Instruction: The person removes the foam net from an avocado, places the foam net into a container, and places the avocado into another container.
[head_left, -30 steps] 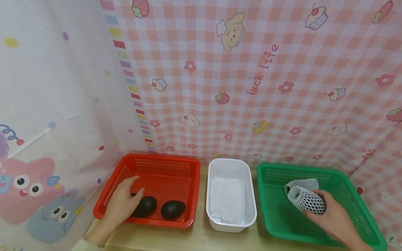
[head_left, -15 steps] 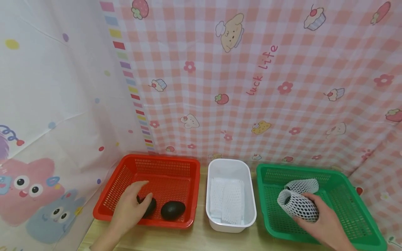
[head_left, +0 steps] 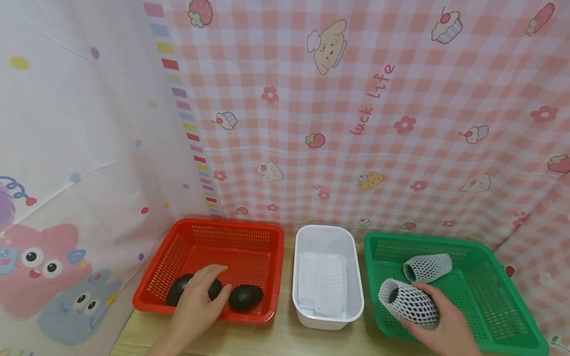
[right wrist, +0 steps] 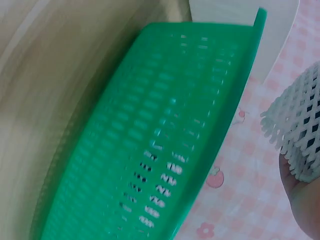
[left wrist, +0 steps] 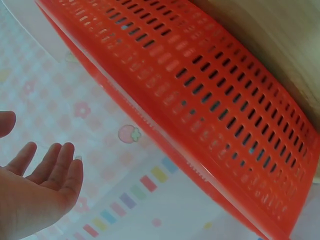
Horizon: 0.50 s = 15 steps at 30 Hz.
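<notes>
In the red basket lie three dark avocados: a right one, a middle one partly hidden by my left hand, and a left one. That hand hovers over them with fingers spread and loosely bent, holding nothing in the left wrist view. My right hand grips an avocado in a white foam net sleeve above the front left part of the green basket. The sleeve's open end faces left, showing the dark fruit. Behind it, another netted avocado lies in the green basket.
A white bin holding flat foam net sleeves stands between the two baskets. All three sit on a wooden table. A pink checked cloth hangs close behind them, and a white printed cloth at the left.
My right hand has moved left and slightly toward me with the netted avocado, away from the other netted one. My left hand has shifted right over the avocados, uncovering the left one.
</notes>
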Available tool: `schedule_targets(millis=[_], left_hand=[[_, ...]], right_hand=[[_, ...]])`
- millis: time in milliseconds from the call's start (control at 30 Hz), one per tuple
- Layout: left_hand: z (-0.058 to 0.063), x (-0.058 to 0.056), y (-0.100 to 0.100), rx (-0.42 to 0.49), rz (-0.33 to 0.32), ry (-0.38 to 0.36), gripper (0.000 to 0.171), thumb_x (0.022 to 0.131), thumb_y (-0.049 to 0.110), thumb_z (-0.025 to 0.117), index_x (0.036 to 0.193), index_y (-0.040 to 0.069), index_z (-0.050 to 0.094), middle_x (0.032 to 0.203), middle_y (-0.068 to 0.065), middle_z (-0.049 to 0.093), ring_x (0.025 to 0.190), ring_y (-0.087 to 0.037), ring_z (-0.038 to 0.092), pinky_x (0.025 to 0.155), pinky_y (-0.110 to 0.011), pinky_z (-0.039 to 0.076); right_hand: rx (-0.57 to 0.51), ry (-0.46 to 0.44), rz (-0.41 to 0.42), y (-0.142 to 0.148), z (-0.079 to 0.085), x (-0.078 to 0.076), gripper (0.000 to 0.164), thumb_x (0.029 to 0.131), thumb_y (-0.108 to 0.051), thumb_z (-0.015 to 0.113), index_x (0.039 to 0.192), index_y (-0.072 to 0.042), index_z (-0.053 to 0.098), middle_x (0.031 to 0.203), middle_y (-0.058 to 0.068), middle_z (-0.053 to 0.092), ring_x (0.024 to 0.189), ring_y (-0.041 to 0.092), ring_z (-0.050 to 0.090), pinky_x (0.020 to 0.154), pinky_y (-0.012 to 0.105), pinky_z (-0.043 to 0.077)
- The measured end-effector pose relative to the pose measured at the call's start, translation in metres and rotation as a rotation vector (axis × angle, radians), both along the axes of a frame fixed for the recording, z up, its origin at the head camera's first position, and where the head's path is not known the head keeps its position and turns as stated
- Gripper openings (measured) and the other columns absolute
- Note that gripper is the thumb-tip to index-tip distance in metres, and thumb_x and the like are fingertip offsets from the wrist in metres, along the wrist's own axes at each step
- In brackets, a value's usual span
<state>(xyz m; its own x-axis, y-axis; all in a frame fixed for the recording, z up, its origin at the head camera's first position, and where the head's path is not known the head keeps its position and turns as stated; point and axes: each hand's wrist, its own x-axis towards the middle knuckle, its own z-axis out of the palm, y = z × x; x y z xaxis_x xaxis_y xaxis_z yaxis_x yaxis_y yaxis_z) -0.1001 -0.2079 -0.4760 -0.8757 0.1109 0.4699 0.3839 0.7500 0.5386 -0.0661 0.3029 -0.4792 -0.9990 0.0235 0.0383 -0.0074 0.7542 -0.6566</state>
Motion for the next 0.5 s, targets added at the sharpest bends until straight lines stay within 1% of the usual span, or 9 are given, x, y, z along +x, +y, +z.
schedule_targets(millis=[100, 200, 333, 467, 500], left_hand=[[-0.003, 0.001, 0.005, 0.002, -0.034, 0.057, 0.040, 0.083, 0.008, 0.086, 0.121, 0.008, 0.073, 0.121, -0.005, 0.071, 0.115, -0.029, 0.066, 0.092, -0.054, 0.054], [-0.007, 0.004, 0.011, 0.009, -0.061, 0.086, 0.041, 0.082, 0.006, 0.087, 0.121, 0.009, 0.073, 0.122, -0.003, 0.071, 0.115, -0.026, 0.065, 0.092, -0.052, 0.054], [-0.012, 0.010, 0.018, 0.015, -0.083, 0.085, 0.043, 0.082, 0.006, 0.087, 0.122, 0.011, 0.073, 0.125, -0.002, 0.070, 0.116, -0.024, 0.064, 0.091, -0.053, 0.056], [-0.019, 0.015, 0.024, 0.016, -0.116, 0.099, 0.043, 0.082, 0.007, 0.087, 0.123, 0.013, 0.073, 0.125, 0.002, 0.069, 0.115, -0.020, 0.064, 0.090, -0.049, 0.057], [-0.021, 0.016, 0.026, 0.019, -0.122, 0.093, 0.043, 0.083, 0.007, 0.087, 0.123, 0.014, 0.072, 0.125, 0.004, 0.069, 0.115, -0.018, 0.064, 0.090, -0.048, 0.057]], right_hand=[[-0.014, 0.006, -0.006, -0.010, 0.001, 0.005, 0.080, 0.079, -0.032, 0.093, 0.144, -0.009, 0.053, 0.127, 0.019, 0.065, 0.094, 0.024, 0.064, 0.067, 0.035, 0.053], [-0.030, 0.034, -0.008, -0.018, -0.002, 0.008, 0.079, 0.079, -0.031, 0.093, 0.144, -0.010, 0.053, 0.126, 0.018, 0.066, 0.092, 0.018, 0.064, 0.067, 0.034, 0.052], [-0.054, 0.061, -0.012, -0.027, -0.007, 0.012, 0.080, 0.077, -0.028, 0.094, 0.145, -0.012, 0.053, 0.124, 0.016, 0.067, 0.090, 0.011, 0.062, 0.067, 0.032, 0.052], [-0.060, 0.057, -0.005, -0.034, -0.009, 0.014, 0.080, 0.076, -0.028, 0.095, 0.143, -0.011, 0.055, 0.124, 0.014, 0.068, 0.092, 0.011, 0.063, 0.069, 0.032, 0.053], [-0.057, 0.059, -0.001, -0.036, -0.009, 0.015, 0.080, 0.076, -0.028, 0.095, 0.143, -0.011, 0.055, 0.124, 0.014, 0.068, 0.092, 0.011, 0.063, 0.070, 0.032, 0.053]])
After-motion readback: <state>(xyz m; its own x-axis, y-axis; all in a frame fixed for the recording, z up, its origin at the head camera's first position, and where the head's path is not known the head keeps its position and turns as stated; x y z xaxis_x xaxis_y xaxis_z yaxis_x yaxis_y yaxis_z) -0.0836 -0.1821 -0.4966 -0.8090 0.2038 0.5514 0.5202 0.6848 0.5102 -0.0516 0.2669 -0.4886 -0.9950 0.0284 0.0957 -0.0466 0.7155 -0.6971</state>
